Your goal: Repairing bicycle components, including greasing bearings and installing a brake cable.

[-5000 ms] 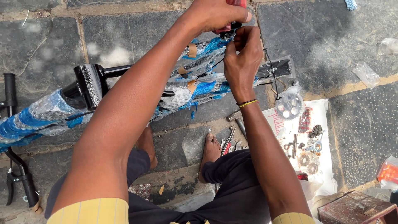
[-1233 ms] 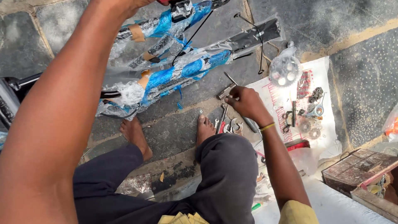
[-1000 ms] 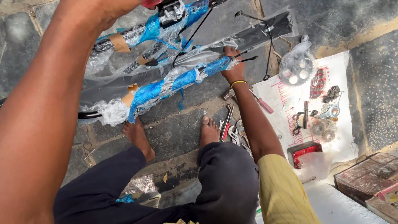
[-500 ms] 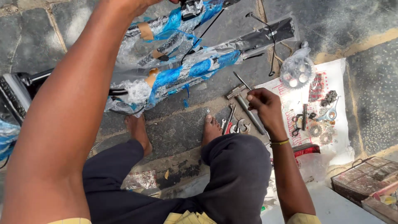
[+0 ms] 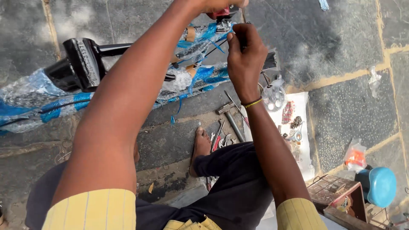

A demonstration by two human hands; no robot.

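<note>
A bicycle frame wrapped in blue and clear plastic lies on the stone paving in front of me. My left hand reaches to the top edge of the view and grips a red and black part on the frame; most of the hand is cut off. Just below it, my right hand has its fingers pinched on a thin metal tool that points up at that part. A yellow band circles the right wrist.
A black saddle sits at the left. A hammer and wrenches lie by my bare foot. A white cloth holds small parts and a clear bag. A blue container, wooden box and orange packet are at the right.
My right hand has risen from the tools beside my foot to the red part on the frame. The left hand has stayed on that part.
</note>
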